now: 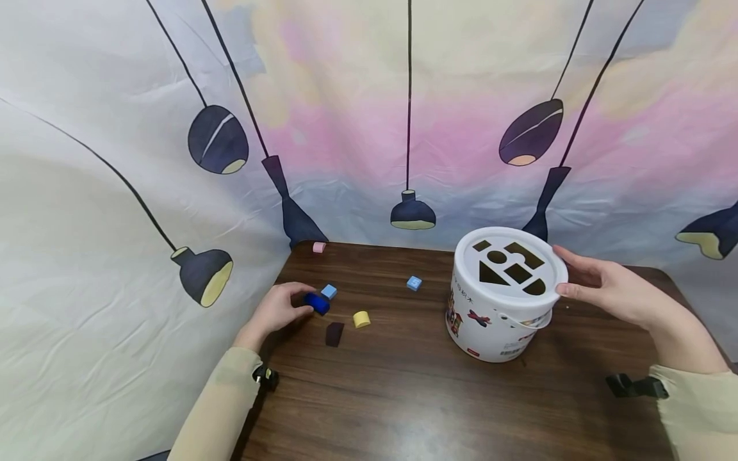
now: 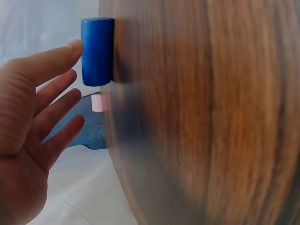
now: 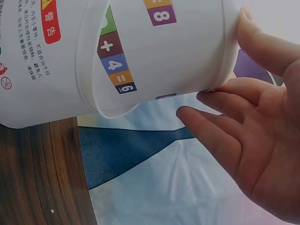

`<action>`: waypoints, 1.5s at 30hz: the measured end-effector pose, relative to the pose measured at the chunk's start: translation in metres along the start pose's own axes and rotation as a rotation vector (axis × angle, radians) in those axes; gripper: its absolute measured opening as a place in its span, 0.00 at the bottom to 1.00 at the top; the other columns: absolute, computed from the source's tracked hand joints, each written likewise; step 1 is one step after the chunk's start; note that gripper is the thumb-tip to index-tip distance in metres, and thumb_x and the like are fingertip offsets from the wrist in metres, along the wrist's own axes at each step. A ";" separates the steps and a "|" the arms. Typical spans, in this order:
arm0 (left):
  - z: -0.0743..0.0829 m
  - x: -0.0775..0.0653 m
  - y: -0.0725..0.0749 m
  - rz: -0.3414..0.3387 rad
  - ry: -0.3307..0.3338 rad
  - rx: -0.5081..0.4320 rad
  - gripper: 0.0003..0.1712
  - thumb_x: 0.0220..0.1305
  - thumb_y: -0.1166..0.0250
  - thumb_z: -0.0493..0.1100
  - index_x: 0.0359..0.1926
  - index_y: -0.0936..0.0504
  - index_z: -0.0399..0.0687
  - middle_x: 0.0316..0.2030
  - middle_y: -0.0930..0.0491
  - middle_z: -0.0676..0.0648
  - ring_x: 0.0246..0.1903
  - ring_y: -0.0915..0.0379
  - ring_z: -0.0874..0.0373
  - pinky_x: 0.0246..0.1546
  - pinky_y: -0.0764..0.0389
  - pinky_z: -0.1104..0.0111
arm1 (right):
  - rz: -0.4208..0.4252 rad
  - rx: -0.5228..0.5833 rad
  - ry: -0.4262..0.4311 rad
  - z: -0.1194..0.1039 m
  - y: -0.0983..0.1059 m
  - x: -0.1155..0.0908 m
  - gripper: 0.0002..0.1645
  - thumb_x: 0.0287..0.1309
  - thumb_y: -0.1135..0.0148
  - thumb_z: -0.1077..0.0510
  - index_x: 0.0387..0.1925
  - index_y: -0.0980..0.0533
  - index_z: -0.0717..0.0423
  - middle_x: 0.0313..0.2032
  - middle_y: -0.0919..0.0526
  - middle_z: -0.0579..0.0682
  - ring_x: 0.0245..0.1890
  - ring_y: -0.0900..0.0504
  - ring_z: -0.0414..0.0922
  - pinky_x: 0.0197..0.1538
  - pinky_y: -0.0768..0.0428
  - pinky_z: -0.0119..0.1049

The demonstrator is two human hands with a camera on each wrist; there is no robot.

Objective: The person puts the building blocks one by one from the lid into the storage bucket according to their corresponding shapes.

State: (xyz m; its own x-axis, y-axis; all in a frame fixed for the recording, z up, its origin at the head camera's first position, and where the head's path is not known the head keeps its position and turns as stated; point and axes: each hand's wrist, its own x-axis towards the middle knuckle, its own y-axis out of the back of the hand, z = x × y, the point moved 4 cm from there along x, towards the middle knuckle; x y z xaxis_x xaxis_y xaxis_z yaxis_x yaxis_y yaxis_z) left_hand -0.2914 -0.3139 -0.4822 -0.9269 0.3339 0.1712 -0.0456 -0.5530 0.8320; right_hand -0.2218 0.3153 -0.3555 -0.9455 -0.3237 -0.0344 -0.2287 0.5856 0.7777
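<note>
On the left of the table my left hand (image 1: pixel 279 307) pinches a dark blue cylinder block (image 2: pixel 97 52). The thumb lies on its near side; the index finger is mostly hidden in the left wrist view. Close by are a light blue block (image 1: pixel 328 291), a yellow half-round block (image 1: pixel 361 319) and a dark brown block (image 1: pixel 334 334). At the right, a white bucket (image 1: pixel 490 333) stands upright, its lid (image 1: pixel 505 253) pierced with shaped holes. My right hand (image 1: pixel 614 288) touches the lid's rim with its thumb and fingertips, the fingers loosely extended.
A light blue numbered block (image 1: pixel 414 283) lies between the hands. Near the far left corner sits a pink block (image 1: pixel 319 247). A printed cloth (image 1: pixel 357 141) hangs behind the brown wooden table (image 1: pixel 392 384). The bucket's white handle (image 1: pixel 527 325) hangs at its front.
</note>
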 end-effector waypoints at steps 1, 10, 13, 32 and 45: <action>-0.001 0.001 0.000 -0.009 0.002 0.009 0.23 0.61 0.19 0.37 0.58 0.11 0.45 0.55 0.13 0.43 0.57 0.17 0.43 0.61 0.19 0.46 | 0.002 0.000 -0.002 0.000 0.000 0.000 0.52 0.74 0.31 0.49 0.86 0.50 0.52 0.77 0.38 0.73 0.73 0.35 0.75 0.63 0.22 0.59; -0.003 0.009 -0.005 -0.041 -0.012 0.112 0.21 0.61 0.18 0.38 0.55 0.09 0.47 0.53 0.13 0.45 0.55 0.17 0.44 0.61 0.20 0.47 | 0.009 0.009 0.000 0.002 0.000 -0.001 0.51 0.75 0.32 0.50 0.86 0.50 0.53 0.77 0.38 0.72 0.74 0.37 0.75 0.63 0.29 0.74; -0.002 0.011 -0.007 -0.050 -0.022 0.160 0.20 0.62 0.19 0.39 0.55 0.09 0.48 0.53 0.15 0.45 0.53 0.17 0.44 0.59 0.19 0.47 | 0.007 -0.002 -0.003 0.002 0.000 -0.001 0.51 0.75 0.32 0.49 0.86 0.49 0.52 0.77 0.38 0.72 0.73 0.35 0.74 0.62 0.21 0.54; 0.004 0.013 -0.015 -0.122 -0.059 0.230 0.18 0.61 0.19 0.38 0.53 0.08 0.47 0.55 0.15 0.44 0.54 0.16 0.44 0.58 0.17 0.47 | 0.017 0.012 0.010 0.001 0.000 -0.002 0.49 0.75 0.32 0.50 0.86 0.47 0.54 0.77 0.37 0.72 0.69 0.29 0.72 0.49 0.27 0.19; 0.003 0.009 -0.012 -0.100 -0.066 0.212 0.16 0.60 0.18 0.39 0.49 0.08 0.46 0.50 0.12 0.46 0.52 0.15 0.46 0.56 0.16 0.49 | 0.012 0.007 0.006 -0.001 -0.002 -0.002 0.49 0.76 0.34 0.49 0.86 0.49 0.52 0.77 0.39 0.73 0.69 0.30 0.75 0.62 0.24 0.69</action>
State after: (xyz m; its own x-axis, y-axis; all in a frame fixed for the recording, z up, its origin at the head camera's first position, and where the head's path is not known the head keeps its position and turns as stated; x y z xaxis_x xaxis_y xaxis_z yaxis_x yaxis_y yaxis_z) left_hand -0.2980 -0.3022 -0.4893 -0.8949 0.4323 0.1109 -0.0501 -0.3444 0.9375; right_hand -0.2192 0.3139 -0.3568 -0.9468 -0.3212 -0.0210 -0.2189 0.5948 0.7735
